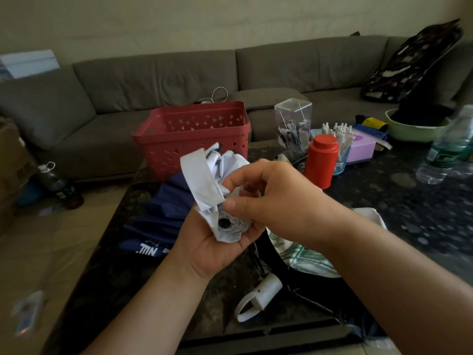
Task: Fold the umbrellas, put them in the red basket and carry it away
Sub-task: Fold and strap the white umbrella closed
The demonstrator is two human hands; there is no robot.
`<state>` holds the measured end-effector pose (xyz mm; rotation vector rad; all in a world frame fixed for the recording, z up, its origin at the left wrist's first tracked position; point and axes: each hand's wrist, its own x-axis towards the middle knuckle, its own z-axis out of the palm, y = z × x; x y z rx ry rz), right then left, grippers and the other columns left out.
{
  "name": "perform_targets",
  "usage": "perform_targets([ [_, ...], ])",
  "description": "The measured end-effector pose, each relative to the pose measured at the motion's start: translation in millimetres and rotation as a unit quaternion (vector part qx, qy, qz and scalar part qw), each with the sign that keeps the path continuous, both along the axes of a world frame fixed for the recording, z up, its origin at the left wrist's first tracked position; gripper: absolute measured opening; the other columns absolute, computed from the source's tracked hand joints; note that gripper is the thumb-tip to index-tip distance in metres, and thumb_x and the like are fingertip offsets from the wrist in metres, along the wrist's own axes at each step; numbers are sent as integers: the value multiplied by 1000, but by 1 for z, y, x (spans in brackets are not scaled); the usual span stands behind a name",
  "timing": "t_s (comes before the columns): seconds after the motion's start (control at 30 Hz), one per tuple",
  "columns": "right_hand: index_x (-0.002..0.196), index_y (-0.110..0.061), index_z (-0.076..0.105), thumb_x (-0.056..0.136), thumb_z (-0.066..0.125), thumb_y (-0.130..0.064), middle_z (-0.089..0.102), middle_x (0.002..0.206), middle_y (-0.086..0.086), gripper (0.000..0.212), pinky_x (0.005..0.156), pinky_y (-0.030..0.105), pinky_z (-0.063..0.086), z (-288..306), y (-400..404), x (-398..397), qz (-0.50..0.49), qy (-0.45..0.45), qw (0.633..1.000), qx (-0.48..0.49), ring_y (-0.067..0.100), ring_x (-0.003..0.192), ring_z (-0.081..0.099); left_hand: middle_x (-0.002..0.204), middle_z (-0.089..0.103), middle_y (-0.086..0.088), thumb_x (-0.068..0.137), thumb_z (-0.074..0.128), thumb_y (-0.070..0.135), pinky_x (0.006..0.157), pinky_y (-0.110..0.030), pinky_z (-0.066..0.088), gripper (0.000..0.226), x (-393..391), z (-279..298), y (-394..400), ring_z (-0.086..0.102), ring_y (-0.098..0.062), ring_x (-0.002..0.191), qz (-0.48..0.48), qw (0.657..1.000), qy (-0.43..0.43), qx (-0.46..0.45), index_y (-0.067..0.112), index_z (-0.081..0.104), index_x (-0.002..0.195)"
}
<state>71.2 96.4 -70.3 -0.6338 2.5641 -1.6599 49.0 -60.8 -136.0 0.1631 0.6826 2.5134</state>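
A: Which step is in hand?

B: A white umbrella [225, 198] is being bundled above the bench [409, 216]. Its gathered cloth is gripped from below by the left hand [215, 242], fingers curled round the bunch. The cloth is pinched from above by the right hand [268, 190], and a wide white strap [202, 178] is seen standing up from the bundle. The strap seems not yet wrapped round.

A: Where are the other umbrellas kept?

B: A blue umbrella [158, 216] is left lying on the bench just in front of the red basket [194, 137], unfolded by the look of it. A further one, with green-patterned cloth [307, 254] and a white handle [266, 290], is spread at the near edge under the right forearm. Nothing can be made out inside the basket.

A: So how far along is the task judged to be?

B: Early. No umbrella is judged to be stowed yet.

A: What is called for next?

B: Probably the strap is to be drawn tight round the folds and fastened while the bunch is kept squeezed, so the cloth is not let spring open. Then the bundle can be lowered into the basket, just behind it.
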Motion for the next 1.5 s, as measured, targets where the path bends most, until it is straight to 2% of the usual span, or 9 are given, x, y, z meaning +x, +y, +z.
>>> perform_targets([
  [0.07, 91, -24, 80, 89, 82, -21, 68, 77, -28, 4, 63, 10, 51, -2, -2, -4, -20, 16, 1000, -4, -8, 70, 67, 102, 78, -23, 39, 104, 11, 68, -56, 64, 60, 2, 3, 8, 80, -37, 79, 25, 999, -38, -10, -3, 82, 93],
  [0.13, 83, -26, 78, 92, 79, -21, 71, 78, -24, 10, 62, 10, 51, -2, -4, -8, -41, 30, 999, -11, -7, 71, 68, 94, 79, -19, 60, 79, 26, 61, -54, 62, 34, 2, 6, 15, 79, -34, 70, 49, 995, -73, -45, 0, 83, 83],
  [0.23, 74, -32, 71, 94, 76, -21, 66, 68, -31, 23, 58, 5, 45, -3, -5, -13, -65, 46, 997, 2, -12, 67, 64, 93, 79, -16, 68, 65, 29, 64, -49, 64, 33, 2, -2, 21, 78, -31, 70, 34, 994, -86, -62, 3, 83, 75],
  [0.33, 73, -30, 70, 96, 74, -23, 65, 68, -24, 24, 56, 6, 44, -9, -5, -18, -113, 37, 993, -12, -8, 62, 61, 98, 79, -17, 51, 90, 22, 70, -44, 64, 39, 3, 0, 20, 79, -32, 76, 17, 997, -50, -47, 1, 84, 83],
  [0.5, 91, -4, 71, 103, 65, -16, 61, 75, 14, 18, 55, 33, 51, -17, -7, -23, -132, -122, 955, -236, 20, 58, 54, 102, 70, -7, 102, 58, 36, 81, -30, 57, 37, -7, 1, 19, 65, -20, 87, 26, 996, -80, -18, 6, 80, 96],
  [0.73, 95, -6, 73, 100, 65, -17, 74, 77, -2, 14, 59, 13, 51, -7, 13, -21, -41, -143, 969, -198, 4, 67, 69, 87, 77, -10, 81, 64, 30, 85, -39, 54, 30, -3, 7, 14, 76, -21, 69, 75, 995, -47, -42, 9, 84, 76],
  [0.9, 103, -11, 78, 101, 66, -25, 81, 100, 2, 18, 85, 26, 57, -11, 12, -21, 19, -137, 987, -87, 14, 98, 77, 105, 79, -11, 94, 65, 33, 100, -47, 53, 29, -7, 2, 10, 76, -25, 94, 100, 990, -49, -91, 16, 86, 86],
  [1.17, 84, -19, 68, 107, 56, -20, 65, 85, 7, 26, 74, 36, 43, -13, 5, -32, -5, -167, 965, -202, 25, 76, 57, 109, 81, -8, 100, 60, 42, 65, -36, 64, 40, -1, 1, 26, 81, -21, 84, 99, 977, -64, -175, 21, 69, 133],
  [1.5, 90, -19, 64, 111, 47, -17, 71, 90, 3, 27, 96, 44, 50, -24, 15, -32, 23, -203, 949, -238, 17, 84, 67, 125, 76, -9, 96, 64, 41, 85, -40, 60, 41, -7, -2, 20, 76, -22, 106, 125, 959, 25, -252, 24, 71, 132],
])
